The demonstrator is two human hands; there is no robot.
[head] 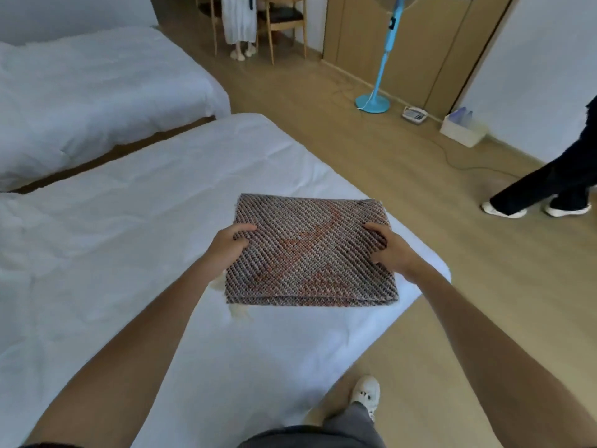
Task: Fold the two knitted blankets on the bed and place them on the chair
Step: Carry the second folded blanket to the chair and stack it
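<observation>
Both hands grip the folded knitted blanket at frame centre.
Left hand and right hand should lift level from the bed, keeping layers pinched together.

Soft, even daylight filled the room with faint shadows and no glare. The white bed looked slightly washed out. Wide-angle distortion bent the edges, and detail was mildly blurred throughout.

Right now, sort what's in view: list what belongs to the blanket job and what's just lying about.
Job: folded knitted blanket, gripped by left hand and right hand; bed; chair.

Lying about: blue fan, white box, second bed.
</observation>
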